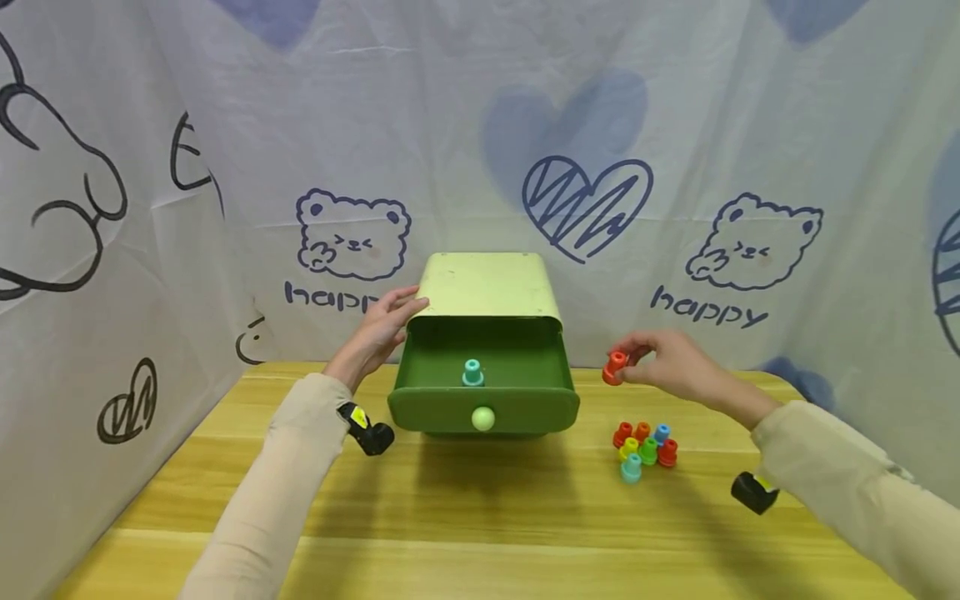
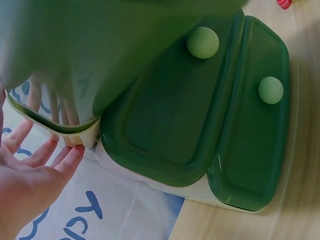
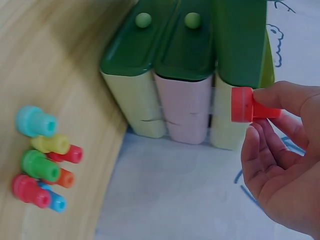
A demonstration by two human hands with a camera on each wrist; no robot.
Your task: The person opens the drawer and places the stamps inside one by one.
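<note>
My right hand [image 1: 670, 368] pinches a red plastic peg [image 3: 242, 104] with a wide round base and narrower stem, held in the air right of a small drawer cabinet [image 1: 487, 283]. The cabinet's green top drawer [image 1: 427, 408] is pulled out, and a turquoise peg [image 1: 472, 372] stands inside it. At the cabinet's upper left side rests my left hand [image 1: 375, 337]; its fingers [image 2: 70, 162] lie extended along the pale edge. Below the right hand, several similar pegs stand grouped on the table, among them a turquoise one [image 1: 632, 468] and a green one [image 1: 648, 451].
Two lower drawers are pushed in, with green fronts and round knobs [image 2: 202, 42]. The cabinet stands on a wooden table [image 1: 480, 517]. Close behind hangs a white printed cloth [image 1: 465, 167], which also runs along both sides.
</note>
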